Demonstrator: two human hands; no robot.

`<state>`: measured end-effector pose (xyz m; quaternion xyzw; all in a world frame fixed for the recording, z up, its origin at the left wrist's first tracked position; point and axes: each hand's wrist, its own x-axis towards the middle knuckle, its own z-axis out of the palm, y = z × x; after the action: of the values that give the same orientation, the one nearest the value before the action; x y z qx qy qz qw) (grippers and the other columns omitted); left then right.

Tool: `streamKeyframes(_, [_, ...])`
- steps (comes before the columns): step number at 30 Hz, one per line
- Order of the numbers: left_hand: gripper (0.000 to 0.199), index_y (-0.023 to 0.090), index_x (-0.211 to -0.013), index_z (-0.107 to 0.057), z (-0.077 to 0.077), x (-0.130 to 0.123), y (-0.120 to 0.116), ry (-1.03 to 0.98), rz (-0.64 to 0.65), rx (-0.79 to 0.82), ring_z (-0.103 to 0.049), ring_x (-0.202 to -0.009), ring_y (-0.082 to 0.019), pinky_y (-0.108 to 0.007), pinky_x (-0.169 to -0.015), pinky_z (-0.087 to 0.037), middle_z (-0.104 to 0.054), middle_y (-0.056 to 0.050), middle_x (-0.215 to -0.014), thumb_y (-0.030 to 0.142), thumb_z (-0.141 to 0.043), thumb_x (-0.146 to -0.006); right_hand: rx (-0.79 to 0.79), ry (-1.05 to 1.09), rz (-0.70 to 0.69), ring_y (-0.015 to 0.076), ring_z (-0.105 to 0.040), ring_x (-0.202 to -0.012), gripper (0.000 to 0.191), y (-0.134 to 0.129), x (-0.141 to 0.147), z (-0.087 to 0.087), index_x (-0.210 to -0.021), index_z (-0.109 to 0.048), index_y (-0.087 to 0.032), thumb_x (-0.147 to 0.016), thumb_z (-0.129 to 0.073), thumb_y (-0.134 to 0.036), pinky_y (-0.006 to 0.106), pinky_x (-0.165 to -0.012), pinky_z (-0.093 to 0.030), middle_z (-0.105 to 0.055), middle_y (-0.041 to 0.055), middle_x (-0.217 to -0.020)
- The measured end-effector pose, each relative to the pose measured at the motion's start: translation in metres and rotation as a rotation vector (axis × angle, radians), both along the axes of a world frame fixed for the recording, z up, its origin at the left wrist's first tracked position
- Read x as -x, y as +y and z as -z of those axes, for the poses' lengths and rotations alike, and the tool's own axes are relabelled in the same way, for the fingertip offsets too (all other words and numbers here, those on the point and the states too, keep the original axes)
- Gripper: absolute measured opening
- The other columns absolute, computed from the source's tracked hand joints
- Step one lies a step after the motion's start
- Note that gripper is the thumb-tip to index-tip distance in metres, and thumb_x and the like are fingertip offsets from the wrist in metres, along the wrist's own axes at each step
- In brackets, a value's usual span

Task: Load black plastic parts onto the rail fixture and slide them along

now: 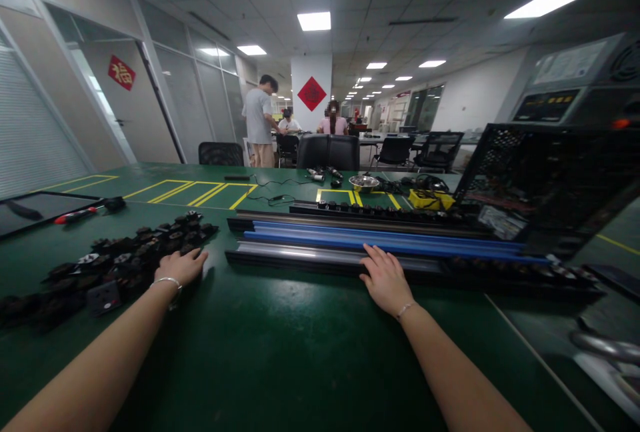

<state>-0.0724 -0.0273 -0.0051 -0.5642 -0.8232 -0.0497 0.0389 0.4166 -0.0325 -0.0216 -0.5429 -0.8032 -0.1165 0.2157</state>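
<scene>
My left hand (181,267) is at the right edge of a pile of small black socket modules (145,245); its fingers look apart, and its fingertips partly blend into the dark parts. One square black module (104,297) with socket holes lies left of my wrist. My right hand (386,279) rests with fingers spread on the near long rail, a black channel with a silvery inside (300,252). Just behind it runs a blue rail (320,235). At the near rail's right end, several dark modules (500,268) sit in a row, blurred.
Behind the rails are a metal bowl (364,183), a yellow object (431,200) and cables. An open computer case (555,185) stands right. A red-tipped screwdriver (77,215) lies left, near a dark tray (30,211). Yellow tape marks the green table (280,352). People are farther back.
</scene>
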Motion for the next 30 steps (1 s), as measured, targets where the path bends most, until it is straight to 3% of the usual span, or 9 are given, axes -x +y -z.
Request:
streamKeyframes(3, [0.06, 0.031, -0.12, -0.052, -0.007, -0.002, -0.007, -0.001, -0.177, 0.002, -0.034, -0.119, -0.038, -0.051, -0.089, -0.036, -0.043, -0.003, -0.133, 0.06, -0.018, -0.079, -0.003, -0.002, 0.008, 0.0221, -0.031, -0.126, 0.021, -0.001, 0.0, 0.0, -0.097, -0.057, -0.024, -0.079, -0.048, -0.024, 0.044, -0.103, -0.021, -0.041, 0.0035, -0.136])
streamKeyframes(5, [0.055, 0.034, -0.118, -0.052, -0.01, -0.006, -0.012, 0.005, -0.217, -0.019, -0.029, -0.122, -0.037, -0.051, -0.091, -0.034, -0.036, 0.003, -0.138, 0.059, -0.02, -0.08, -0.004, -0.001, 0.012, 0.0219, -0.032, -0.126, 0.021, -0.001, 0.001, -0.001, -0.098, -0.057, -0.024, -0.078, -0.048, -0.024, 0.044, -0.103, -0.02, -0.042, 0.0032, -0.135])
streamKeyframes(9, [0.054, 0.026, -0.114, -0.056, -0.013, -0.022, -0.015, 0.031, -0.204, -0.134, -0.022, -0.127, -0.036, -0.055, -0.092, -0.032, -0.03, -0.001, -0.143, 0.052, -0.021, -0.082, 0.006, 0.015, 0.007, 0.0215, -0.034, -0.125, 0.022, -0.002, 0.001, -0.002, -0.098, -0.058, -0.024, -0.078, -0.049, -0.024, 0.043, -0.103, -0.021, -0.045, 0.0036, -0.133])
streamKeyframes(13, [0.052, 0.018, -0.119, -0.052, -0.016, -0.056, -0.005, 0.034, -0.067, -0.305, -0.013, -0.133, -0.032, -0.051, -0.1, -0.027, -0.024, -0.009, -0.145, 0.046, -0.03, -0.081, 0.004, 0.067, 0.002, 0.0217, -0.036, -0.123, 0.023, -0.002, 0.002, -0.004, -0.097, -0.058, -0.023, -0.077, -0.048, -0.028, 0.043, -0.103, -0.022, -0.048, 0.0043, -0.13])
streamKeyframes(18, [0.047, 0.016, -0.12, -0.05, -0.019, -0.134, 0.014, 0.021, 0.273, -0.364, -0.016, -0.135, -0.023, -0.039, -0.109, -0.021, -0.027, -0.008, -0.144, 0.038, -0.03, -0.083, -0.034, 0.211, -0.018, 0.0191, -0.049, -0.109, 0.024, 0.003, -0.004, -0.008, -0.093, -0.059, -0.02, -0.082, -0.039, -0.028, 0.037, -0.097, -0.033, -0.06, 0.0073, -0.112])
streamKeyframes(22, [0.053, 0.015, -0.13, -0.038, -0.011, -0.2, 0.018, -0.087, 0.532, -0.251, -0.017, -0.135, -0.02, -0.036, -0.108, -0.022, -0.027, -0.006, -0.145, 0.042, -0.027, -0.086, -0.216, 0.314, 0.237, 0.0255, -0.043, -0.114, 0.027, 0.006, -0.022, -0.013, -0.097, -0.057, -0.019, -0.078, -0.04, -0.025, 0.048, -0.1, -0.024, -0.058, 0.0097, -0.113])
streamKeyframes(24, [0.057, 0.02, -0.136, -0.029, -0.006, -0.221, 0.016, -0.116, 0.609, -0.173, -0.019, -0.134, -0.021, -0.042, -0.108, -0.022, -0.029, -0.003, -0.144, 0.047, -0.025, -0.086, -0.299, 0.376, 0.385, 0.0285, -0.038, -0.118, 0.03, 0.006, -0.036, -0.015, -0.101, -0.056, -0.018, -0.075, -0.041, -0.024, 0.051, -0.098, -0.023, -0.054, 0.0116, -0.118])
streamKeyframes(27, [0.055, 0.028, -0.135, -0.031, -0.001, -0.233, 0.014, -0.089, 0.625, -0.126, -0.018, -0.135, -0.022, -0.049, -0.107, -0.018, -0.028, 0.0, -0.145, 0.052, -0.022, -0.086, -0.377, 0.468, 0.566, 0.0332, -0.032, -0.121, 0.035, 0.006, -0.056, -0.016, -0.104, -0.055, -0.016, -0.072, -0.044, -0.024, 0.055, -0.095, -0.024, -0.047, 0.0154, -0.123])
streamKeyframes(30, [0.055, 0.029, -0.133, -0.034, -0.002, -0.232, 0.014, -0.079, 0.63, -0.105, -0.018, -0.135, -0.022, -0.048, -0.107, -0.018, -0.025, 0.0, -0.146, 0.053, -0.02, -0.086, -0.396, 0.529, 0.699, 0.0363, -0.031, -0.119, 0.041, 0.008, -0.072, -0.012, -0.107, -0.053, -0.012, -0.068, -0.047, -0.024, 0.055, -0.094, -0.026, -0.044, 0.0201, -0.124])
